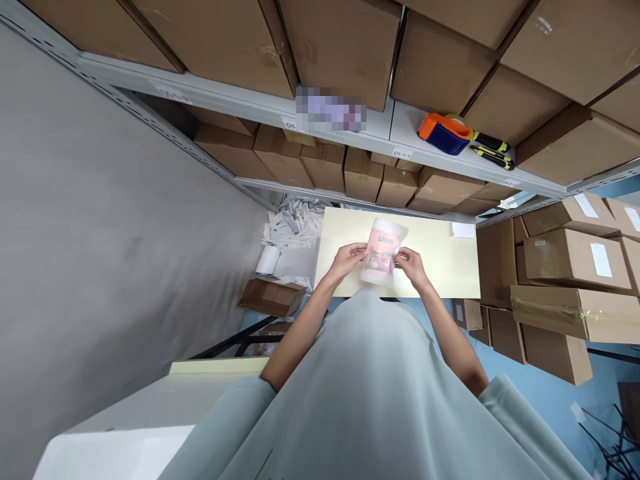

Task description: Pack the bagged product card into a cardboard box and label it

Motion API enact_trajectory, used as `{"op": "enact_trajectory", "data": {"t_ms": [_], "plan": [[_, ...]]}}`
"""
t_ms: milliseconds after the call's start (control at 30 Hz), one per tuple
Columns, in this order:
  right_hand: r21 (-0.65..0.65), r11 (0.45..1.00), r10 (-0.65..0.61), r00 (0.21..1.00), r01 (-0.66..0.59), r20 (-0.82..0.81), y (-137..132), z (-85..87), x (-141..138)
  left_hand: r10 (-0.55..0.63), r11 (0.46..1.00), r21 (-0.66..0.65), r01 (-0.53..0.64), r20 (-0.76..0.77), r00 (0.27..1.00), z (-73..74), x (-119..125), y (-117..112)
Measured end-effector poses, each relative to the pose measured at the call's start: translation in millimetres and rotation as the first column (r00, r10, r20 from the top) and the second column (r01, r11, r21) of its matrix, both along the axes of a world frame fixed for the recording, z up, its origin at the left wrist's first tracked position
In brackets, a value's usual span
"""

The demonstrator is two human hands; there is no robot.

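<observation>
Head view: the left hand (pixel 349 259) and right hand (pixel 412 265) grip opposite sides of a pink-and-white rectangular plastic pouch (pixel 383 250) over the pale-yellow rectangular tabletop (pixel 445 270); whether it touches the surface is unclear.

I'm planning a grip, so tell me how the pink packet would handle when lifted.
The pink packet likely flexes, its wrap looking thin and translucent. It may be light, the left hand and right hand merely pinching its edges.
</observation>
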State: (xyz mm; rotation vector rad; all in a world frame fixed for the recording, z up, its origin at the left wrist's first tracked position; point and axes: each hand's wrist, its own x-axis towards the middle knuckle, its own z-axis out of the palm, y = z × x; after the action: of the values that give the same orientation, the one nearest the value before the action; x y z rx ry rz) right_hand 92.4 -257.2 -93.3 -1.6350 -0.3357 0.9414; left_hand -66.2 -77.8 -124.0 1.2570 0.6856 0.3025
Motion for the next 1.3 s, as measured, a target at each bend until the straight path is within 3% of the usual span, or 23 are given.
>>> {"op": "enact_trajectory", "data": {"t_ms": [167, 300, 433, 533, 667, 767, 933, 1100, 1300], "plan": [[0.014, 0.999, 0.035, 0.973, -0.039, 0.229, -5, 5.3, 19, 0.037, 0.973, 0.228, -0.031, -0.024, 0.999, 20.9, 11, -10], [0.151, 0.982, 0.044, 0.909, -0.116, 0.415, -14, 22.7, 32, 0.05, 0.855, 0.514, -0.063, 0.039, 0.998, 41.7, 19, -25], [0.199, 0.965, 0.041, 0.847, -0.171, 0.53, -25, 37.3, 39, 0.085, 0.789, 0.596, -0.147, 0.131, 0.988, 57.5, 26, -38], [0.201, 0.957, 0.073, 0.846, -0.208, 0.528, -35, 39.2, 45, 0.087, 0.805, 0.575, -0.147, 0.131, 0.988, 63.7, 30, -47], [0.167, 0.983, 0.006, 0.911, -0.082, 0.412, -44, 30.5, 55, 0.091, 0.902, 0.422, -0.089, 0.014, 0.996, 64.5, 37, -57], [0.166, 0.985, 0.0, 0.95, -0.054, 0.311, -47, 23.3, 63, 0.093, 0.954, 0.285, -0.096, 0.023, 0.995, 62.8, 44, -64], [0.159, 0.979, 0.096, 0.972, -0.131, 0.214, -53, 21.4, 79, 0.11, 0.967, 0.227, -0.113, 0.027, 0.994, 63.1, 49, -67], [0.176, 0.962, 0.177, 0.97, -0.206, 0.167, -56, 23.0, 85, 0.048, 0.989, 0.142, -0.05, 0.017, 0.999, 63.9, 49, -65], [0.061, 0.977, 0.193, 0.968, -0.205, 0.16, -49, 16.3, 79, 0.098, 0.984, 0.161, -0.074, -0.143, 0.985, 63.5, 58, -68]]}}
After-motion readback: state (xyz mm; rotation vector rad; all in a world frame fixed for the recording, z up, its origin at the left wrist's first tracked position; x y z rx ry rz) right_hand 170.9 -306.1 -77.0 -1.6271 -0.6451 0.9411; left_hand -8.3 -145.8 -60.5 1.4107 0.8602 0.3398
